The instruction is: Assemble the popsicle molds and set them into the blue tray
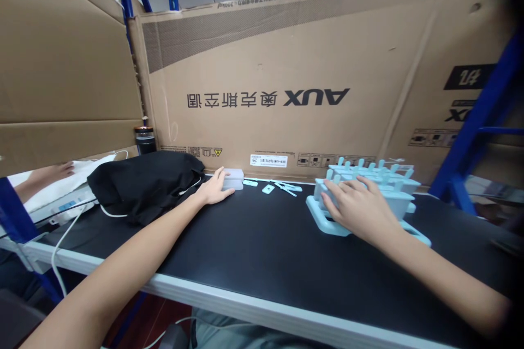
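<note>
My left hand (213, 190) is at the left end of a small translucent plastic box (234, 176) at the back of the table. Its fingers reach over the box's far side and the thumb lies along the near side. Over the left part of a light blue popsicle mold (399, 200) lies my right hand (362, 206), gripping it with thumb and fingers. Several stick handles (361, 163) stand upright out of the mold. It sits on a light blue base tray (323, 222). My right hand hides much of the mold's front.
Loose light blue flat pieces (282, 187) lie between my hands by the cardboard wall (262, 54). A black cloth (143, 185) with a white cable is at the left, near a dark bottle (145, 140). Beyond the left post, another person's hand (51, 175) shows.
</note>
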`<state>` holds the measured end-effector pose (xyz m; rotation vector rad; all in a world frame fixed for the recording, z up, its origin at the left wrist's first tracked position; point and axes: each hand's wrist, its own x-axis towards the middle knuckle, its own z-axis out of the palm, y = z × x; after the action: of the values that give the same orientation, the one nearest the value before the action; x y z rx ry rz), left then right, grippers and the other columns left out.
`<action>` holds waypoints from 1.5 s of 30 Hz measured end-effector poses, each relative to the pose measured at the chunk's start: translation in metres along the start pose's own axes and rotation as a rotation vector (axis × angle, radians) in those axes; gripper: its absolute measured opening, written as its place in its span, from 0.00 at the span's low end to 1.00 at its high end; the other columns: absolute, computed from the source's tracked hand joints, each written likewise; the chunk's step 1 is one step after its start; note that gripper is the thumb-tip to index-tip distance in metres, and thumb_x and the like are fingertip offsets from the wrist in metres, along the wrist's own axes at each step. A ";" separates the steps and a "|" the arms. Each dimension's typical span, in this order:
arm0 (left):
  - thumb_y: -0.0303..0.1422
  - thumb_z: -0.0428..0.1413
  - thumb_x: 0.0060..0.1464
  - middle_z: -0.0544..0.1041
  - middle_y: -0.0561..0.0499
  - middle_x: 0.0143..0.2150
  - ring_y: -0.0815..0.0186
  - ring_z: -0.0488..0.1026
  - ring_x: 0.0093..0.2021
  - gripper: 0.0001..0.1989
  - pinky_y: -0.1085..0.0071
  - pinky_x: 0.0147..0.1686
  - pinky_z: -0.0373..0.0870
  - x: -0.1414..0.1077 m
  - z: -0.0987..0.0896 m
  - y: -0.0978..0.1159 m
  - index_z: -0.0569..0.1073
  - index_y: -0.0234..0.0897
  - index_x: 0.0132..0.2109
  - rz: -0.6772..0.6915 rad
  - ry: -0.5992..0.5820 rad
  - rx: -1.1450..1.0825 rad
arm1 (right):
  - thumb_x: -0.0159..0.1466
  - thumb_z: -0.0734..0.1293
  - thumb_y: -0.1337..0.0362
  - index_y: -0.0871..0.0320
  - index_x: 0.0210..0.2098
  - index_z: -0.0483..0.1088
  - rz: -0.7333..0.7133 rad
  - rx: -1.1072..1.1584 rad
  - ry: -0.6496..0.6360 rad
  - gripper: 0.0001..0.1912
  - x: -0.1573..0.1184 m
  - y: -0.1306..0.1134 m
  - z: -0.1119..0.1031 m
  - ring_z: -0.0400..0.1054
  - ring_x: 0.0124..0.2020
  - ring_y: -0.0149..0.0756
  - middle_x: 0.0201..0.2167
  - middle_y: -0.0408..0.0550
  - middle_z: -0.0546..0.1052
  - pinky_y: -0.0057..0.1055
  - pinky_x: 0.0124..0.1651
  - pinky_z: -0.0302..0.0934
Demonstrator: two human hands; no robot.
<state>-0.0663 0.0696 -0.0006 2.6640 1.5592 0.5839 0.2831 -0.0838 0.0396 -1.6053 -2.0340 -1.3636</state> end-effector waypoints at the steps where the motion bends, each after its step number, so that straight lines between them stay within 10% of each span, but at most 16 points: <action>1: 0.54 0.44 0.54 0.42 0.45 0.69 0.52 0.60 0.62 0.32 0.57 0.52 0.66 0.000 0.000 0.000 0.53 0.43 0.60 0.000 0.000 0.000 | 0.66 0.54 0.60 0.69 0.49 0.70 0.000 0.003 -0.005 0.22 0.000 0.000 0.000 0.68 0.38 0.46 0.31 0.58 0.76 0.43 0.54 0.46; 45: 0.55 0.44 0.53 0.42 0.43 0.69 0.50 0.61 0.60 0.28 0.54 0.53 0.65 -0.001 -0.002 0.002 0.61 0.42 0.53 -0.012 -0.023 -0.008 | 0.65 0.54 0.59 0.69 0.50 0.68 0.049 -0.025 -0.062 0.23 -0.003 -0.007 -0.007 0.67 0.37 0.48 0.33 0.60 0.75 0.42 0.47 0.50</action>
<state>-0.0658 0.0675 0.0016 2.6445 1.5625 0.5555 0.2754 -0.0906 0.0379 -1.7172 -2.0048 -1.3442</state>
